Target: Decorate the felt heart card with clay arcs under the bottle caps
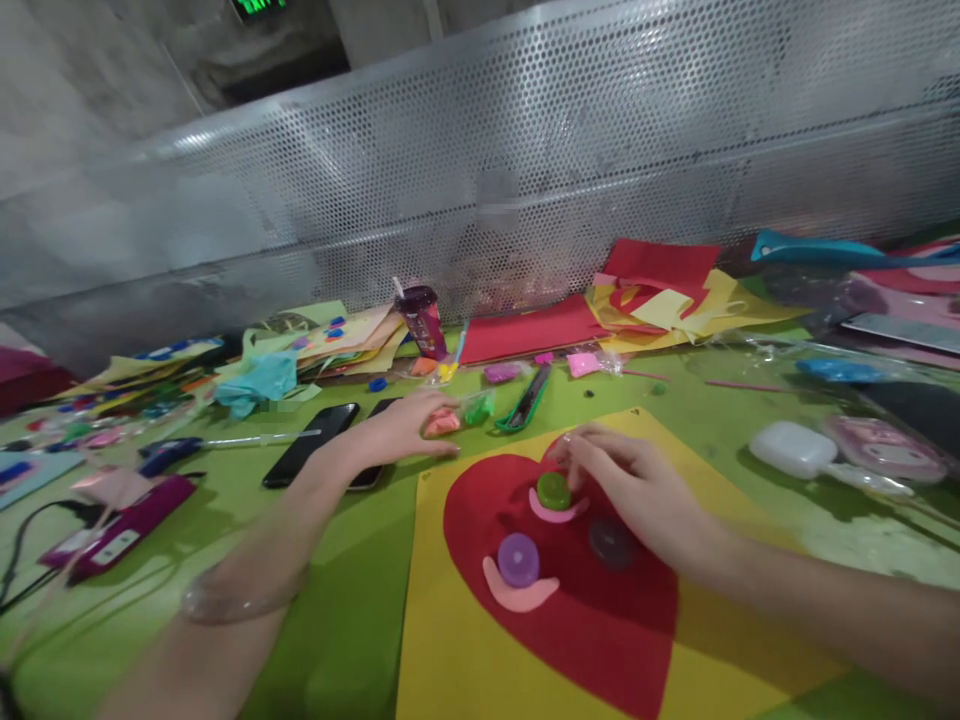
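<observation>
My left hand (401,432) reaches over the table beside a small packet of coral-coloured clay (442,422), thumb and fingers apart, without a visible grip on it. Over a red paper heart (491,500) my right hand (630,480) is closed, its fingertips pressed together; what they hold, if anything, is hidden. Just below those fingertips a green round piece (553,490) rests against a pink curved strip (556,513). Lower on the heart are a purple round piece (518,560), a pink crescent (517,592) and a dark round piece (611,543). Yellow paper (442,660) lies under the heart.
Behind my hands are a green cutter (525,400), a green clay packet (480,408) and a purple cup with a straw (422,322). To the left lie a black phone (311,445) and a purple power strip (120,525). A white case (793,448) sits right. Perforated metal panelling (480,180) backs the table.
</observation>
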A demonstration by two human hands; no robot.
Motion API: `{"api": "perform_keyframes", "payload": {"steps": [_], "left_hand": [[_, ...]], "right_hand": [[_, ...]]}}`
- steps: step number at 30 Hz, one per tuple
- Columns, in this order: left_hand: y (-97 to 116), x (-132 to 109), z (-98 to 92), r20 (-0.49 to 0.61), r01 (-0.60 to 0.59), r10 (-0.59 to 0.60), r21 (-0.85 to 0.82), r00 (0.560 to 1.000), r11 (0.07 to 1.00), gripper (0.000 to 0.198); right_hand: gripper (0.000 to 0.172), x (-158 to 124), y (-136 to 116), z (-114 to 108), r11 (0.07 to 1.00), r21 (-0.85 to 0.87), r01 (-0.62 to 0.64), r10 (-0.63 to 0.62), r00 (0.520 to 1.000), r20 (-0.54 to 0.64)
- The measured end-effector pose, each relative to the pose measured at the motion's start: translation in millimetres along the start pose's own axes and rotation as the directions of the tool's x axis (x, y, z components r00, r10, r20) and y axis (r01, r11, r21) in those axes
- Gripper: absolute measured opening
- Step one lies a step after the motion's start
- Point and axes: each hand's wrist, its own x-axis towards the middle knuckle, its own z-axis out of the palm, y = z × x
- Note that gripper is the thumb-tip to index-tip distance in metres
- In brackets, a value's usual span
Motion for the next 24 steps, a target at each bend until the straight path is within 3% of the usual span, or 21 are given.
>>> {"api": "perform_keyframes", "payload": {"steps": [3, 6, 11, 18, 24], "left_hand": [[5, 2, 9.8, -0.102, 0.096, -0.097, -0.014, 0.99, 0.995, 0.063], [8, 4, 15.8, -0.178, 0.254, -0.254, -0.026, 0.951, 0.967, 0.067], [-5, 5, 17.4, -0.177, 0.451, -0.455, -0.068, 0.873, 0.89, 0.042], [-17, 8, 14.4, -0.08, 0.413, -0.436, -0.205, 0.897, 0.887, 0.028], [-21, 12, 18.5, -0.038, 0.436, -0.454, -0.218, 0.89, 0.873, 0.028]], "right_hand": [[0.058, 0, -2, 0, 0.997, 0.074, -0.028, 0.03, 0.999, -0.023], [0.062, -1, -2, 1, 0.994, 0.1, -0.054, 0.056, 0.998, -0.018], [0.056, -2, -2, 0, 0.998, 0.057, -0.001, 0.001, 1.0, 0.004], [0.056, -2, -2, -1, 1.0, 0.021, -0.008, 0.008, 1.0, -0.002], [0.055, -3, -2, 0, 0.999, 0.038, 0.005, -0.004, 1.0, -0.007]]}}
